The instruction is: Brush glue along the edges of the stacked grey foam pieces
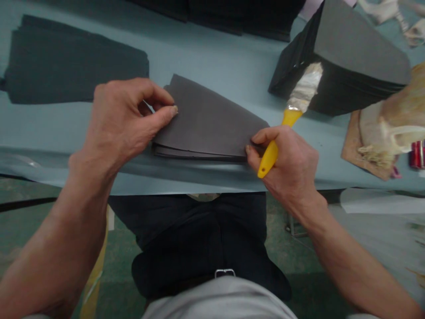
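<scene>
A small stack of dark grey, tapered flat pieces (209, 119) lies in front of me near the table's front edge, its layers slightly apart along the near left side. My left hand (133, 110) is closed in a pinch at the left edge of the top piece. At the narrow right end, thumb and fingertip of my right hand (287, 164) pinch the corner of the stack. That same hand also holds a paintbrush (292, 117) with a yellow handle, its pale, crusted bristles pointing up and away to the right.
A tall stack of similar grey pieces (358, 48) stands at the back right. Dark fabric-like pieces (79, 64) lie at left, more black ones (226, 15) at the back. A glue-stained container (392, 119) sits on a brown board (352, 153), beside a red spool-like item (416, 155).
</scene>
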`<action>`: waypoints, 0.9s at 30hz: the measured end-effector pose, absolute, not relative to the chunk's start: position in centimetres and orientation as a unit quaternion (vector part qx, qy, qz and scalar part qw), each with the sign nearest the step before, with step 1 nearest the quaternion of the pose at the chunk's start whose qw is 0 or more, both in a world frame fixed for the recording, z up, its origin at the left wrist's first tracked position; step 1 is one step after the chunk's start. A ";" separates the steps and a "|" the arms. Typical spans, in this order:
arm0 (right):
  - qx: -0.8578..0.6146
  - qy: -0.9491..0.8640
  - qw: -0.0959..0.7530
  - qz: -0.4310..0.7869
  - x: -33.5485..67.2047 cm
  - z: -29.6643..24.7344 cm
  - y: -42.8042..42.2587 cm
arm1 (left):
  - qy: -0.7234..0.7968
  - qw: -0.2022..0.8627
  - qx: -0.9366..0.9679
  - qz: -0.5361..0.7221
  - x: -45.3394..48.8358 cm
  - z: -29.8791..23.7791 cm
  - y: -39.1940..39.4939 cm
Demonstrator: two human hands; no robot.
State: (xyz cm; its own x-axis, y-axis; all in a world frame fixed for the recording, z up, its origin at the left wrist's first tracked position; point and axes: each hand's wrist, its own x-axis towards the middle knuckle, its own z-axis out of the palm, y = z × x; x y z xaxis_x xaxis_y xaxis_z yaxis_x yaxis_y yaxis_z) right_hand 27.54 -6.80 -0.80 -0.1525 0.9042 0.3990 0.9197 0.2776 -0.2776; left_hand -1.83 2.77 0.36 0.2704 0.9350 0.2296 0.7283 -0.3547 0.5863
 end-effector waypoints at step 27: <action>-0.572 -0.784 0.237 -0.033 28.2 -0.2 -6.5 | 0.463 0.410 0.699 0.358 -2.7 -1.5 5.1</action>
